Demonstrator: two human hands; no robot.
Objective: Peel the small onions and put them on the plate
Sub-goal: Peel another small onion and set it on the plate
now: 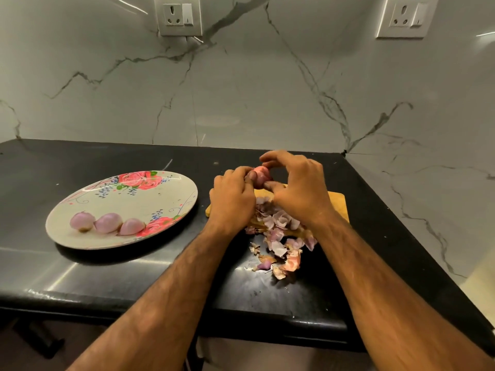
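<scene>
A small pink onion (261,175) is held up between both hands above the wooden cutting board (336,203). My left hand (231,200) grips its left side, and my right hand (296,187) pinches it from above and below with thumb and fingers. To the left lies an oval floral plate (128,199) with three peeled pale-purple onions (107,223) in a row near its front edge. A pile of onion skins (278,236) spreads from the board onto the counter beneath my wrists.
The black counter (107,277) ends in a front edge close to me and a right edge beside the marble wall. Two wall sockets (179,16) sit high on the marble backsplash. One small unpeeled bit (263,265) lies among the skins.
</scene>
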